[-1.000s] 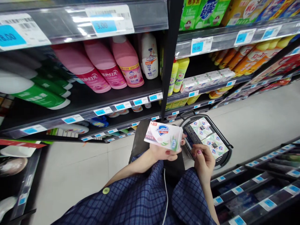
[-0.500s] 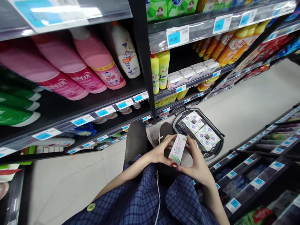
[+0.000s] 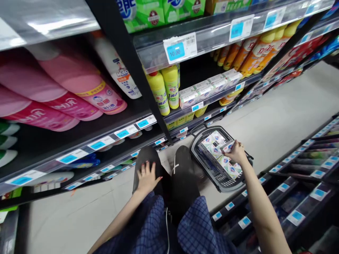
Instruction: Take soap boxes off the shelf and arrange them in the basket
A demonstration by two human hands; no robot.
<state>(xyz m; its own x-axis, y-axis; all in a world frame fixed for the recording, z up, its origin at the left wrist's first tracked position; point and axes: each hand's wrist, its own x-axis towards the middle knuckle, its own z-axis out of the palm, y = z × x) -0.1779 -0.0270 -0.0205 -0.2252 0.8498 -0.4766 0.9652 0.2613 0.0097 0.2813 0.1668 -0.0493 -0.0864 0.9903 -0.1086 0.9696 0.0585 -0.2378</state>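
A dark shopping basket (image 3: 202, 166) stands on the floor in front of my feet, with several white soap packs (image 3: 215, 143) lying in it. My right hand (image 3: 236, 151) reaches into the basket, fingers closed on a white soap pack (image 3: 228, 145) just above the others. My left hand (image 3: 146, 175) lies flat on my left knee, fingers spread, holding nothing. I wear dark trousers and a blue checked shirt.
Store shelves run along the left with pink bottles (image 3: 87, 88), yellow bottles (image 3: 164, 88), boxed soap (image 3: 205, 90) and blue price tags (image 3: 175, 51). Lower shelves (image 3: 296, 183) with tags line the right. A pale tiled aisle floor (image 3: 280, 120) lies between them.
The soap pack, held in both hands near my lap, has gone down into the basket in my right hand. My left hand let go and dropped onto my knee. The view swung right.
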